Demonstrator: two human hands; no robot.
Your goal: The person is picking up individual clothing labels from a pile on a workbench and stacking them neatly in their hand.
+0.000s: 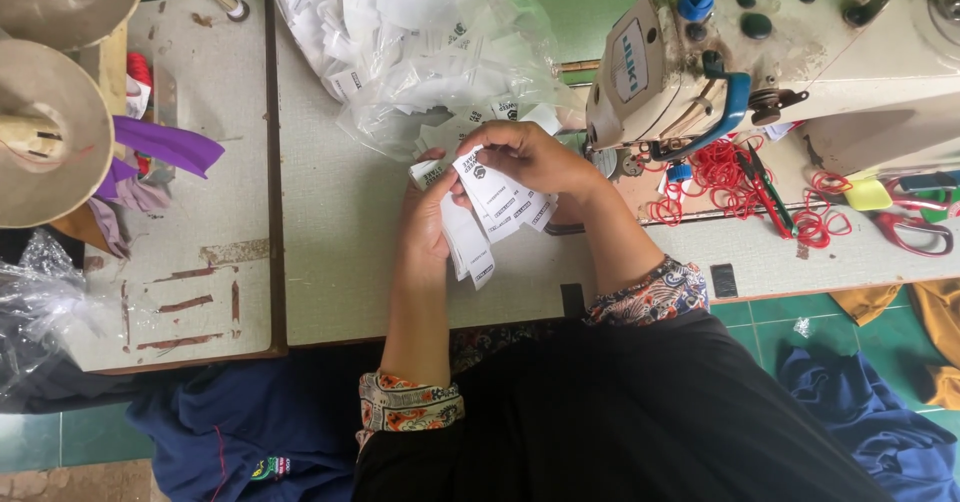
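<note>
Left hand: closed around a fanned bunch of white labels, above the tabletop.
Right hand: pinching the top label.
Progress: early, I reckon; the clear bag behind looks full.

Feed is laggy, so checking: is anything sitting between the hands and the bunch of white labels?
Nothing visible does. Both hands already have the white labels: the left hand holds the fanned bunch from the left side, and the right hand pinches its top edge. The clear plastic bag of labels lies behind them on the table, not between.
</note>
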